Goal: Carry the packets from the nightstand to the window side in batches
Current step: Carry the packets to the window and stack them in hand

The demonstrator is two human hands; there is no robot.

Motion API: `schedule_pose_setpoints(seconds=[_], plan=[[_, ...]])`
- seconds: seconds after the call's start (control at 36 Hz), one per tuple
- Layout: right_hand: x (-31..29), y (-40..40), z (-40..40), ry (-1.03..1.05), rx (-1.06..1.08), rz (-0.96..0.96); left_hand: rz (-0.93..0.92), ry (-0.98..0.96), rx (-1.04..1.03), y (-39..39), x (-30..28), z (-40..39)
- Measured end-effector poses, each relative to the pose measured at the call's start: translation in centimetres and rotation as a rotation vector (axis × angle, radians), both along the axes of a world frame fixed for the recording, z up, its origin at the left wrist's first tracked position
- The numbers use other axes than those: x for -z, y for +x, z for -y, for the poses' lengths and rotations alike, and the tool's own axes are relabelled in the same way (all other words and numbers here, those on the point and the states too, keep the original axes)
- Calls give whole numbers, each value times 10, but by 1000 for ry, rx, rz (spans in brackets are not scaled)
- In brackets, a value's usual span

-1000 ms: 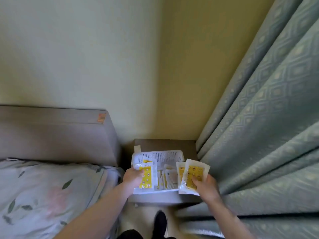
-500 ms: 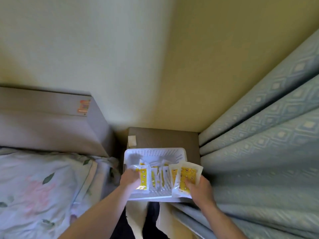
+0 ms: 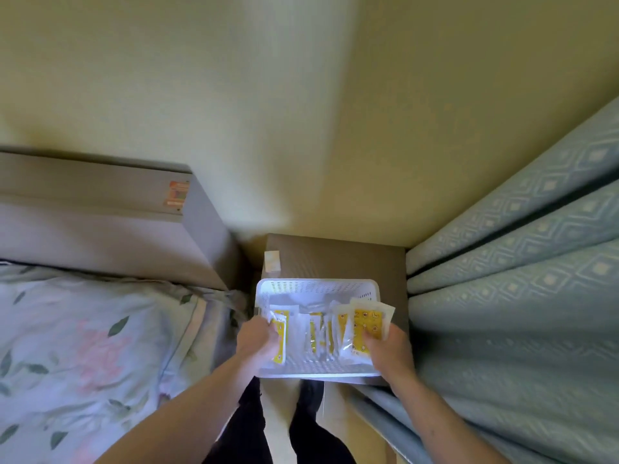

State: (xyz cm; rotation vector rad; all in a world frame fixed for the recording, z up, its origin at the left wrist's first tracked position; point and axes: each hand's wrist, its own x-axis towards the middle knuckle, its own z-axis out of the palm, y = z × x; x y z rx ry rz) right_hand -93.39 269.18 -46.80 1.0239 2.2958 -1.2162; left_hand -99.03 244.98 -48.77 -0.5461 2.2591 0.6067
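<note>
Reaching into the white basket [image 3: 318, 287] on the nightstand [image 3: 338, 259], the left hand [image 3: 256, 341] now sits lower inside it than half a second ago, fingers curled round a yellow packet [image 3: 279, 339] near the left wall; the right hand [image 3: 388, 351] keeps its pinch on a fanned pair of packets [image 3: 363, 324] at the right rim, beside the curtain [image 3: 519, 296]; loose packets [image 3: 315, 333] lie between them
</note>
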Motion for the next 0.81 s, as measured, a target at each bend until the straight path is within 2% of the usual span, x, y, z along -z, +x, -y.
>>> schedule_pose_setpoints(seconds=[0.31, 0.53, 0.69, 0.81], plan=[[44, -29, 20, 174, -218, 167, -188, 182, -220, -1, -36, 21], [65, -43, 29, 244, -322, 242, -158, 240, -191, 2, -19, 20], [60, -38, 29, 252, -406, 212, -111, 240, -178, 2, -10, 12], [54, -34, 22, 227, -377, 189, -90, 218, -133, -3, -15, 6]])
